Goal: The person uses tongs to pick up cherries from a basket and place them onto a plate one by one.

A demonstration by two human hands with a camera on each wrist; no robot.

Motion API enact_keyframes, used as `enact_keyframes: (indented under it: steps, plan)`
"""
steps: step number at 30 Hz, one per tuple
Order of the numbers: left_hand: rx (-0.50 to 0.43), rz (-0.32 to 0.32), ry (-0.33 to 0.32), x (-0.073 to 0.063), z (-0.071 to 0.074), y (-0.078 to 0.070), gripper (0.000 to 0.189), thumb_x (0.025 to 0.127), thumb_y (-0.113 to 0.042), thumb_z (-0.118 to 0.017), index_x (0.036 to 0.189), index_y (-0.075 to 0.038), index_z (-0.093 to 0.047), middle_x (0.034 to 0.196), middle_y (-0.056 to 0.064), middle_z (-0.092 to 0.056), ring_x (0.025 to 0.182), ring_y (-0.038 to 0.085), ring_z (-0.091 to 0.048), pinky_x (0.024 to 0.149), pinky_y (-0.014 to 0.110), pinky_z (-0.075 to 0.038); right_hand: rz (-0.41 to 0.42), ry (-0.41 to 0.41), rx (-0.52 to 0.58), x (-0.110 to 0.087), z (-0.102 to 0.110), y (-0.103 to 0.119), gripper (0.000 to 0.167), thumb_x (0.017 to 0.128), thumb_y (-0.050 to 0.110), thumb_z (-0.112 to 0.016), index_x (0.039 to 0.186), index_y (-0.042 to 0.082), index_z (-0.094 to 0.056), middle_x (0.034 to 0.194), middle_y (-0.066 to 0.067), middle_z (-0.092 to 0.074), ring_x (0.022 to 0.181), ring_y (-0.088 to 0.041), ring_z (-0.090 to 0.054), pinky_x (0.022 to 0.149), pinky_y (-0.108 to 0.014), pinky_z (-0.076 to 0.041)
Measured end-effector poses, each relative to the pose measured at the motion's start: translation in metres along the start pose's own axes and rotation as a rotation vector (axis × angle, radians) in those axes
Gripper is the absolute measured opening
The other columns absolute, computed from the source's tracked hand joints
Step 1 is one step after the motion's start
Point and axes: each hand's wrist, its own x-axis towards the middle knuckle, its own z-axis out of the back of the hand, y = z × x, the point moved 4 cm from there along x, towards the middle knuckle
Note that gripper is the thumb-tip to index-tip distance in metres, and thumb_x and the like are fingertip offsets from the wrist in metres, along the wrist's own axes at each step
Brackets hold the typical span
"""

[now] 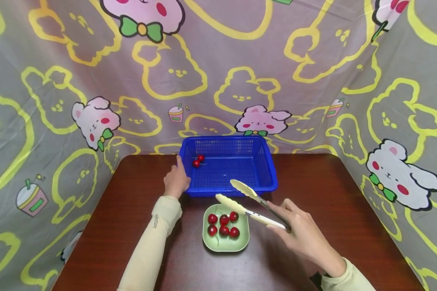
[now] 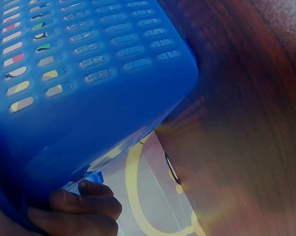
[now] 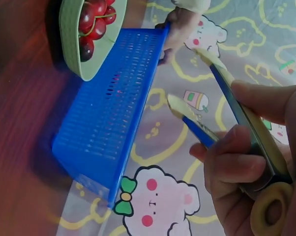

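Note:
My left hand (image 1: 176,182) grips the left rim of a blue plastic basket (image 1: 213,190); in the left wrist view its fingers (image 2: 84,209) curl under the edge. Inside the basket, near the left end, lie two red cherries (image 1: 196,163). My right hand (image 1: 307,232) holds metal tongs with pale yellow tips (image 1: 233,205), spread apart with nothing between them. They hover over the gap between the basket's front and a light green dish (image 1: 225,248). Several dark red cherries (image 1: 223,230) with stems sit in that dish, also visible in the right wrist view.
The basket stands at the back of a brown wooden table (image 1: 131,194), with the dish just in front of it. A grey cloth (image 1: 211,52) with cartoon prints hangs behind the table and on both sides.

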Motion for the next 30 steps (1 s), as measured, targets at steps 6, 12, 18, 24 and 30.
enact_keyframes:
  steps: [6, 12, 18, 24, 30]
  plan:
    - [-0.005, 0.002, 0.008, 0.001, -0.001, 0.0, 0.097, 0.097, -0.021, -0.067, 0.166, -0.006, -0.003, 0.147, 0.034, -0.049, 0.107, 0.05, -0.065, 0.096, 0.061, -0.052, -0.076, 0.028, -0.028, 0.022, -0.006, -0.009, 0.058, 0.081, 0.021, -0.088, 0.136, 0.01, -0.07, 0.081, 0.007, -0.045, 0.063, -0.001, -0.033, 0.055, -0.02, -0.033]
    - [-0.007, -0.003, 0.004, 0.002, -0.002, 0.001, 0.097, 0.097, -0.021, -0.068, 0.166, -0.006, -0.003, 0.146, 0.034, -0.049, 0.106, 0.049, -0.065, 0.097, 0.061, -0.051, -0.148, 0.094, -0.018, 0.053, -0.018, -0.02, 0.057, 0.087, 0.027, -0.084, 0.137, 0.007, -0.068, 0.083, 0.002, -0.048, 0.065, -0.01, -0.038, 0.055, -0.024, -0.034]
    - [-0.006, -0.002, 0.009, 0.001, -0.002, 0.002, 0.097, 0.096, -0.022, -0.068, 0.166, -0.006, -0.003, 0.147, 0.034, -0.048, 0.109, 0.051, -0.065, 0.098, 0.061, -0.051, -0.159, 0.144, -0.017, 0.082, -0.039, -0.028, 0.057, 0.088, 0.027, -0.083, 0.139, 0.008, -0.066, 0.084, -0.003, -0.047, 0.065, -0.013, -0.04, 0.056, -0.027, -0.036]
    - [-0.006, 0.004, 0.009, 0.001, -0.001, 0.001, 0.097, 0.096, -0.021, -0.068, 0.166, -0.006, -0.004, 0.148, 0.033, -0.048, 0.109, 0.051, -0.065, 0.098, 0.061, -0.051, -0.149, 0.2, -0.084, 0.111, -0.062, -0.032, 0.057, 0.089, 0.033, -0.082, 0.138, 0.008, -0.068, 0.084, -0.003, -0.048, 0.062, -0.016, -0.043, 0.056, -0.029, -0.037]
    - [-0.007, 0.004, 0.011, 0.002, 0.002, 0.0, 0.096, 0.095, -0.02, -0.069, 0.166, -0.006, -0.006, 0.147, 0.033, -0.049, 0.109, 0.052, -0.064, 0.099, 0.061, -0.05, -0.153, 0.249, -0.154, 0.135, -0.083, -0.038, 0.055, 0.089, 0.036, -0.082, 0.136, 0.008, -0.069, 0.088, -0.004, -0.054, 0.061, -0.019, -0.047, 0.056, -0.032, -0.039]
